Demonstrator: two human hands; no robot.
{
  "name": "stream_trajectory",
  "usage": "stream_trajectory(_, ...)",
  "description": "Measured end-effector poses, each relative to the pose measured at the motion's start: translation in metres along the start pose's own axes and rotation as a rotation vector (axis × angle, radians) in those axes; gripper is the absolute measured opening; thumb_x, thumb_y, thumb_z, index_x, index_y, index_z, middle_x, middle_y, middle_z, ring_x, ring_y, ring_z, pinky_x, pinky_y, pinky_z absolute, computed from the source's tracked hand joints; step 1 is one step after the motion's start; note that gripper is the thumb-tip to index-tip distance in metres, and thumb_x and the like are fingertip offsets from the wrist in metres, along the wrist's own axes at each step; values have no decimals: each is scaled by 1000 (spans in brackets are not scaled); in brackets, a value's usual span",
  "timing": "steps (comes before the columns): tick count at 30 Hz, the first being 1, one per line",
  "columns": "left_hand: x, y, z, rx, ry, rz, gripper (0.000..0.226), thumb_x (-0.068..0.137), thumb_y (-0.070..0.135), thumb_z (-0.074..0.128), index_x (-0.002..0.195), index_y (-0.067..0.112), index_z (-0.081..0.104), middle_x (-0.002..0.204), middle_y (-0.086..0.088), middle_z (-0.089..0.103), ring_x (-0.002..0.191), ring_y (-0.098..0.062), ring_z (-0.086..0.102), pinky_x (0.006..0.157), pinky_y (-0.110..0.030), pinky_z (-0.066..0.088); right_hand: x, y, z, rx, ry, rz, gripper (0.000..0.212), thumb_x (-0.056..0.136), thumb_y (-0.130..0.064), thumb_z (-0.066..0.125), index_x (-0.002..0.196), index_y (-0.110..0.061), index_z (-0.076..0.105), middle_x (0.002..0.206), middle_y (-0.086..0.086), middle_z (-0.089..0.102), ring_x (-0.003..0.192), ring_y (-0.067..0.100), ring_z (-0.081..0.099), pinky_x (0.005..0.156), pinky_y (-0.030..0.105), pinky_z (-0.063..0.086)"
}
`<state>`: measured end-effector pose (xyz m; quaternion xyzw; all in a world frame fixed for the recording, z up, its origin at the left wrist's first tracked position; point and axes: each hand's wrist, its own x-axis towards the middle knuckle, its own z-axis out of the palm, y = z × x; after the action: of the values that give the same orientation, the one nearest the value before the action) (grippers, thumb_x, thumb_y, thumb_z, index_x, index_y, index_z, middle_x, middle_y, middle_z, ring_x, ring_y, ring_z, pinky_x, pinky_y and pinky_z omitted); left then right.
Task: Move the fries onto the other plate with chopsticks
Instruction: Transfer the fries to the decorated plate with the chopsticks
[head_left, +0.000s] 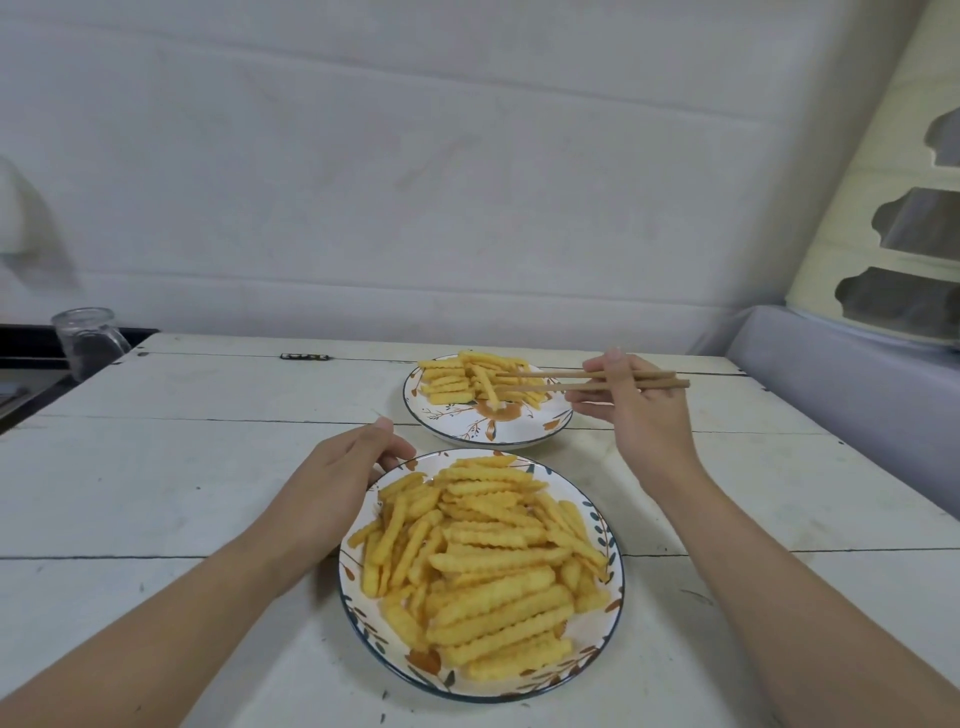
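Note:
A near plate (358, 616) with a leaf pattern holds a large heap of crinkle-cut fries (488, 561). A far plate (524, 434) of the same pattern carries a smaller pile of fries (457, 382). My right hand (634, 410) grips a pair of wooden chopsticks (561, 380), whose tips reach left over the far plate. One fry (487, 385) stands tilted at the tips there; whether the chopsticks pinch it I cannot tell. My left hand (337, 483) holds the near plate's upper left rim, thumb on the edge.
Both plates sit on a white plank table (208, 467). A clear glass (88, 340) stands off the table's far left corner. A grey padded edge (841, 395) runs along the right. A small dark hinge (306, 356) lies at the table's back.

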<state>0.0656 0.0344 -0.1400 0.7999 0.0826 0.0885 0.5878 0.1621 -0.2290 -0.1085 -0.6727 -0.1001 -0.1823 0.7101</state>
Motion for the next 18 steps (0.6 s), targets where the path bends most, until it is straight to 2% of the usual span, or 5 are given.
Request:
stream_trajectory(3,-1,2,0,12,5,9,51,109,49,37,93,23,79,93,0,73,90,-22,71,82,-34,53,-2,-1,3,5,-10,1,41,105,-32,50,95,3,69,84,22,73,78,34,75,75,37,63)
stream_trajectory(8,-3,4,1,15,4,10,52,109,49,36,94,21,78,93,-2,74,90,-23,72,77,-31,50,-4,-14,0,39,66,-48,42,106,-30,49,87,3,67,68,8,71,69,33,75,67,35,62)
stream_trajectory(12,-3,5,1,25,2,9,52,109,48,36,95,21,78,94,-3,73,92,-24,71,76,-29,50,-11,-11,9,16,52,-39,38,103,-30,55,83,-1,67,76,24,71,68,36,74,66,37,63)
stream_trajectory(18,-4,5,1,45,1,8,52,109,49,34,95,23,78,95,-1,74,92,-22,71,79,-32,51,-16,-1,18,11,47,-56,33,100,-30,60,81,-5,69,75,23,71,69,34,74,67,38,63)
